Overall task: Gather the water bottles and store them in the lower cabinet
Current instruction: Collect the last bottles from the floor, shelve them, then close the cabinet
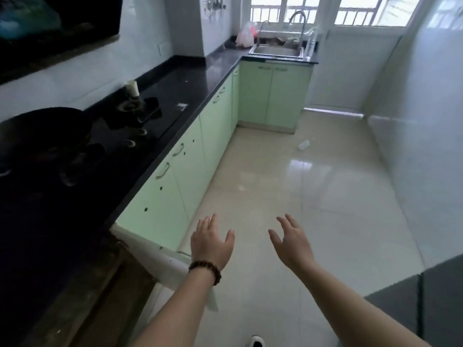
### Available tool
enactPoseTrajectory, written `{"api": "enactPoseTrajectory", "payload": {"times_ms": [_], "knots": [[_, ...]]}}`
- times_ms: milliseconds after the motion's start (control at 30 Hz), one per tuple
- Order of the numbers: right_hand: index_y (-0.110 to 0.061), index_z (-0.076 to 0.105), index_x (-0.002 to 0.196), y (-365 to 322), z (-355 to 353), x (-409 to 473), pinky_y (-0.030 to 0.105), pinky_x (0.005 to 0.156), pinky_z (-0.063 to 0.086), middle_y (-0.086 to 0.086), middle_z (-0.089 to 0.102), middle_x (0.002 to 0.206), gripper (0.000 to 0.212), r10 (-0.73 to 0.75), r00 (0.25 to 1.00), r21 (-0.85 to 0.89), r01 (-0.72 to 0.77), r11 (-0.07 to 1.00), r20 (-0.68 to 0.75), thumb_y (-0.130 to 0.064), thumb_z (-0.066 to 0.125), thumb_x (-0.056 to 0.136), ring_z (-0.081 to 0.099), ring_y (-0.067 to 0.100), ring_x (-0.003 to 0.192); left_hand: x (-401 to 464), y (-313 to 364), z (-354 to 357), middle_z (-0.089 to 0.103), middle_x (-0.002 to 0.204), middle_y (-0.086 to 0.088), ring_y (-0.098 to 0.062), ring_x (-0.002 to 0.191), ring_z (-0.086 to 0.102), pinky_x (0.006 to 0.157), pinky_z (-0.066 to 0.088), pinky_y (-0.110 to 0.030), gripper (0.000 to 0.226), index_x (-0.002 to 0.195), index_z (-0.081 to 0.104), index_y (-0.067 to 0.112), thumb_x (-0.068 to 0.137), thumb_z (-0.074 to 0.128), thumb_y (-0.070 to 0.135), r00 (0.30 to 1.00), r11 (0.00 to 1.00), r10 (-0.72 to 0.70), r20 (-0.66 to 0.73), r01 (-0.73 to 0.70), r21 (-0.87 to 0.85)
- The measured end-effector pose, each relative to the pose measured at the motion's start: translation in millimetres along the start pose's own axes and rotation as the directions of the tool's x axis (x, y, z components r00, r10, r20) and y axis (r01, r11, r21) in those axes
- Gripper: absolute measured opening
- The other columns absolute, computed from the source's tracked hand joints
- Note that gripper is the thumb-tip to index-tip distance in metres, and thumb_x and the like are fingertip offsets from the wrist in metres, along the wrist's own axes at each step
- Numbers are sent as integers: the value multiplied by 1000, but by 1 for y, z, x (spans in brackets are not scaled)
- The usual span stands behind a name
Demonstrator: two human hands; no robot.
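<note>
Both arms out front over the glossy cream tiled floor (325,196), palms down. Left hand (210,242), dark beaded bracelet (206,269) on the wrist, has fingers spread and relaxed, holding nothing. Right hand (292,240) same: fingers splayed, nothing in it. One clear plastic water bottle (304,144) lies on its side on the floor, far centre-right, near the base of the far cabinet run and well apart from both hands. More clear plastic bottles (311,42) stand upright at the right edge of the stainless steel sink (276,50) in the far corner; count unclear, too blurred. Pale green lower cabinets (190,156) with curved metal handles run along the left under a black stone countertop (200,76), then turn across the far wall under the sink. A pale cabinet door (155,256) at near left stands swung open, just beside the left wrist. Black gas hob (100,131) with a dark wok (42,128) sits on the counter, near left. Pink-white plastic bag (244,35) left of the sink. Toe of a black-and-white shoe (256,341) at the bottom edge.
</note>
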State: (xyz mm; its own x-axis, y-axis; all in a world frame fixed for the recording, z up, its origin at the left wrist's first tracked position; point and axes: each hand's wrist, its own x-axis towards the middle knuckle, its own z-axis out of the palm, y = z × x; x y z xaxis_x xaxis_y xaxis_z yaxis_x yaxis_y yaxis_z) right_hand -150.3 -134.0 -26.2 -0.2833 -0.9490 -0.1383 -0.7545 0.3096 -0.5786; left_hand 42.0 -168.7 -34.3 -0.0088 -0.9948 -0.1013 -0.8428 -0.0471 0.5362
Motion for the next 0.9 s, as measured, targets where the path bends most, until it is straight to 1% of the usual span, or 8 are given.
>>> {"api": "enactPoseTrajectory", "payload": {"times_ms": [100, 200, 367, 533, 633, 733, 900], "knots": [[-14, 41, 141, 26, -26, 11, 32, 115, 21, 9, 27, 156, 51, 74, 994, 29, -72, 997, -85, -36, 50, 96, 21, 21, 145, 22, 40, 17, 32, 156, -8, -22, 146, 21, 117, 20, -35, 67, 149, 32, 11, 94, 47, 46, 996, 996, 86, 35, -85, -5], [-14, 41, 141, 48, -50, 31, 31, 115, 20, 9, 27, 156, 51, 147, 978, 76, -137, 988, -147, -35, 50, 96, 20, 21, 145, 46, 80, 35, 29, 157, -7, -21, 147, 18, 118, 18, -34, 67, 150, 29, 13, 95, 45, 47, 984, 988, 156, 82, -156, -7], [-12, 42, 141, 87, -81, 90, 32, 115, 20, 11, 27, 155, 50, 233, 953, 141, -207, 968, -196, -34, 50, 96, 20, 22, 145, 104, 146, 69, 26, 158, -5, -20, 148, 15, 117, 16, -34, 67, 151, 26, 14, 96, 45, 46, 965, 973, 230, 128, -229, -20], [-11, 42, 141, 125, -115, 189, 31, 115, 19, 11, 27, 155, 50, 268, 943, 194, -230, 954, -199, -34, 48, 96, 20, 21, 145, 192, 219, 109, 28, 158, -4, -20, 148, 16, 116, 18, -34, 68, 151, 26, 15, 95, 45, 48, 965, 973, 231, 123, -230, -21], [-11, 41, 142, 143, -144, 250, 31, 116, 18, 11, 26, 156, 51, 270, 945, 199, -233, 952, -183, -34, 48, 97, 18, 21, 146, 240, 269, 129, 27, 158, -4, -20, 148, 16, 117, 17, -34, 68, 151, 26, 15, 95, 45, 49, 970, 979, 205, 129, -202, -29], [-11, 39, 143, 156, -175, 307, 31, 116, 17, 10, 26, 156, 52, 270, 944, 204, -232, 951, -188, -34, 47, 97, 17, 20, 146, 280, 315, 144, 26, 159, -3, -19, 148, 14, 118, 17, -33, 69, 152, 26, 15, 95, 46, 48, 969, 978, 209, 128, -205, -50], [-11, 40, 142, 171, -206, 389, 30, 116, 16, 10, 26, 156, 51, 256, 948, 201, -218, 955, -188, -34, 47, 97, 17, 20, 146, 345, 368, 164, 25, 159, -3, -19, 148, 14, 118, 16, -34, 69, 152, 25, 18, 94, 46, 48, 968, 976, 217, 122, -211, -57]]}}
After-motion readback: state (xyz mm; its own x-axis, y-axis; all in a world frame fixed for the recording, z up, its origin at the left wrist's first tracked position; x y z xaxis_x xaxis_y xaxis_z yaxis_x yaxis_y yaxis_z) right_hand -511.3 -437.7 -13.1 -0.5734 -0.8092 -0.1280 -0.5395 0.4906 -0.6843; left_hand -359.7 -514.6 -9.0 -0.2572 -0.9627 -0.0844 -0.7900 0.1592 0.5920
